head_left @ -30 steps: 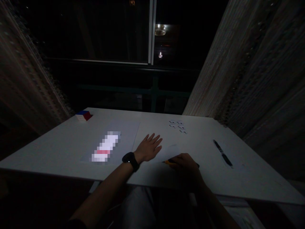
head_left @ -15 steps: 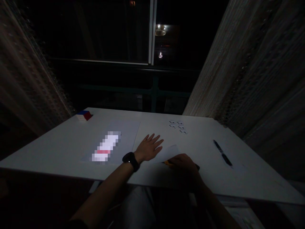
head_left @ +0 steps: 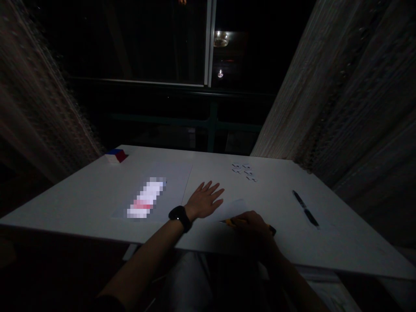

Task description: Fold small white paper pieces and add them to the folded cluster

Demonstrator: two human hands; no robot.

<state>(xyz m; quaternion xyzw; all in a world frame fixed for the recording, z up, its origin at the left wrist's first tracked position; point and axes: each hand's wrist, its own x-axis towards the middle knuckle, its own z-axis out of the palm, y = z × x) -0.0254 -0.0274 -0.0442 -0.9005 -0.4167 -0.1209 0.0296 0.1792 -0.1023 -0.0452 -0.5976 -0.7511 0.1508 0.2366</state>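
Note:
My left hand [head_left: 204, 201] lies flat with its fingers spread, pressing on a sheet of paper [head_left: 232, 209] near the table's front edge. A dark watch sits on that wrist. My right hand [head_left: 251, 225] is closed around a yellow and black utility knife [head_left: 232, 222], whose tip points left at the near side of the paper. Much of the knife's handle is hidden in my fingers, with its dark end [head_left: 272, 229] showing behind them. The rest of the paper lies under my left hand.
On the white table [head_left: 208, 240], a bright blurred-out screen [head_left: 146, 197] rests on a larger sheet [head_left: 180, 173] to the left. A puzzle cube [head_left: 116, 156] stands at the far left. Several small paper pieces [head_left: 245, 172] lie at the back, and a black pen [head_left: 305, 209] at the right.
My right hand has shifted slightly, and more of the knife's tip and rear end shows. My left hand stays in place on the paper. The view has tilted a little.

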